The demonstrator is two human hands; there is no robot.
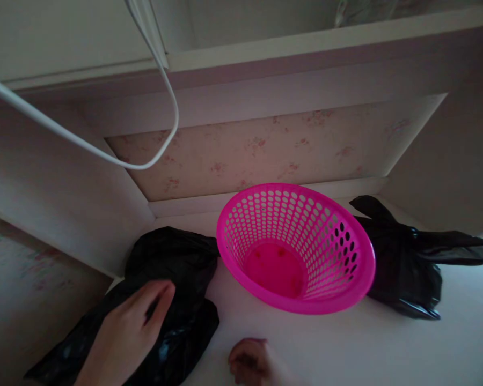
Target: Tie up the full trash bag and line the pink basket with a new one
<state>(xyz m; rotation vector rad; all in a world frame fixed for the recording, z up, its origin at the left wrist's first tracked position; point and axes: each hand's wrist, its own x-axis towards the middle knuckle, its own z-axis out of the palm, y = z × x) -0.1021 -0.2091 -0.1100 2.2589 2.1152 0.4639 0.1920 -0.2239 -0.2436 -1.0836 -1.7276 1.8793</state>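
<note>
The pink perforated plastic basket (276, 273) rests on a white surface (330, 348), with one black plastic bag (187, 289) at its nine o'clock and a knotted black bag (398, 273) at three. At eight o'clock, the left hand (131, 321) is over the first bag, thumb near forefinger; I cannot tell whether they pinch it. The blurred right hand (251, 360), at seven, has curled fingers, their grip unclear

A home, as is suggested by flowered wallpaper (261, 155) framed by white shelving (306, 44), more of it seen at the left, a white cord (175, 112) looped in front, a pink basket (298, 306) set on a white surface (346, 343), flanked by black bags (394, 268).
</note>
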